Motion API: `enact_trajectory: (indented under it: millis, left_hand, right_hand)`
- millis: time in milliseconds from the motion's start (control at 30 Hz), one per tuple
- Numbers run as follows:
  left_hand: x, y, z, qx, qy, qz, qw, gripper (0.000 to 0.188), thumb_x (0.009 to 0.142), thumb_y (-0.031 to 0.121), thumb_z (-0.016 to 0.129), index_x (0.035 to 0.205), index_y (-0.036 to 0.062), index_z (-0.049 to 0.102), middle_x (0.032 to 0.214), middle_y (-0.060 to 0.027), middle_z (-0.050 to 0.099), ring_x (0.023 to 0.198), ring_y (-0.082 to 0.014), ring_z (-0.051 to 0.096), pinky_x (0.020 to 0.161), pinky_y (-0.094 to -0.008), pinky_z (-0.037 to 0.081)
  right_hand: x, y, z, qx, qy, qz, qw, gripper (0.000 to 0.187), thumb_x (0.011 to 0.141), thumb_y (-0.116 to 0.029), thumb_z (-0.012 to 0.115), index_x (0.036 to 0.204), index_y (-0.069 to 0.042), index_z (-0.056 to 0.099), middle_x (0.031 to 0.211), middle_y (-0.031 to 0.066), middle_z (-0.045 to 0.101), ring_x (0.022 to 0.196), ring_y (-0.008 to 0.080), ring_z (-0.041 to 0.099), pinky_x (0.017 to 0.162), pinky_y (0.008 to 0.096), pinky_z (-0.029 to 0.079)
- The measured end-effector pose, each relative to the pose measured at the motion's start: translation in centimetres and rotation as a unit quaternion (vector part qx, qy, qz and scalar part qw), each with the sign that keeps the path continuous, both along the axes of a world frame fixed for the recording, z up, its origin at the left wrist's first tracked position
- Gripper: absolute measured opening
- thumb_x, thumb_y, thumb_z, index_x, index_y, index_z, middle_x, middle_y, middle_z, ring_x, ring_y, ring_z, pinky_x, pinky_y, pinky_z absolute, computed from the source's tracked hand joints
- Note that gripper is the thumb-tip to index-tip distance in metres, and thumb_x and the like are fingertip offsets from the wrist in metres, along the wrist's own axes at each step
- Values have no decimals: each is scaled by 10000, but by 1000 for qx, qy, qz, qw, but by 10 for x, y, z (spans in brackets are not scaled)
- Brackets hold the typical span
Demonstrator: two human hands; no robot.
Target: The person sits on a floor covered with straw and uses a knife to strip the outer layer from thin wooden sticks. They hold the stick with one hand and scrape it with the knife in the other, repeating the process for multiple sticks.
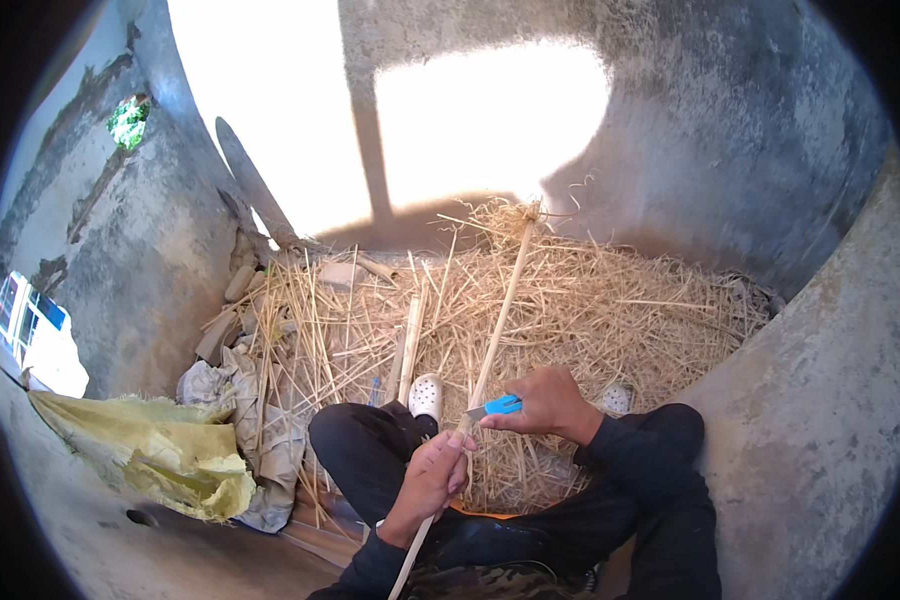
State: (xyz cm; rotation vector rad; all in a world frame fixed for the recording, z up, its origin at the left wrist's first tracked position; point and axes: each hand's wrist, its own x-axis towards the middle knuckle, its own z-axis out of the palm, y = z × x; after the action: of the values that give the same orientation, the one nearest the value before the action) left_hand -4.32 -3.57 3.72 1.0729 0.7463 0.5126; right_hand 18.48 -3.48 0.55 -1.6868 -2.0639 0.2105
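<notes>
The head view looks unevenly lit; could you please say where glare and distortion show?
In the head view, sunlight burns parts of the back wall to white, split by a darker band; the same view's fisheye lens bows the scene, with black corners; in it, the left hand and right hand sit outside the glare, outlines readable.

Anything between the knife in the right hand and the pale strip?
Nothing visible. The right hand grips the blue-handled knife, its blade at the pale strip just beyond the left hand. Loose straw lies below, not between them. Whether the edge bites in is too small to tell.
</notes>
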Motion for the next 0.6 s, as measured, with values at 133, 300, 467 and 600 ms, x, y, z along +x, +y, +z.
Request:
enact_trajectory:
  millis: [133, 300, 467, 600]
  left_hand:
    - [5, 1, -6, -25, -63, 11, 998, 284, 1023, 289, 355, 920, 52, 475, 495, 28, 336, 356, -70, 252, 370, -208, 263]
    - [8, -8, -5, -94, -75, -7, 993, 280, 1024, 284, 354, 900, 58, 463, 495, 26, 332, 343, -74, 241, 385, -219, 251]
    - [10, -4, -1, -142, -134, 5, 981, 263, 1022, 283, 349, 913, 68, 454, 479, 32, 315, 326, -74, 229, 396, -216, 250]
    - [2, -5, -2, -184, -163, 0, 969, 232, 1022, 269, 343, 934, 78, 442, 464, 39, 294, 318, -68, 223, 403, -217, 256]
  right_hand:
    - [7, 7, 6, 39, -10, -44, 998, 744, 719, -796, 477, 567, -81, 617, 464, 118, 527, 445, 298, 566, 427, 406, 416]
    - [52, 34, 1, 10, 39, -181, 983, 725, 740, -780, 469, 561, -90, 604, 467, 113, 525, 476, 300, 589, 447, 402, 441]
    - [5, 8, 0, 27, 15, -49, 998, 691, 742, -768, 482, 598, -106, 618, 495, 119, 540, 483, 302, 583, 466, 406, 446]
    - [3, 15, -6, 48, 10, -43, 998, 677, 719, -775, 508, 577, -116, 582, 488, 94, 526, 464, 292, 559, 463, 409, 427]
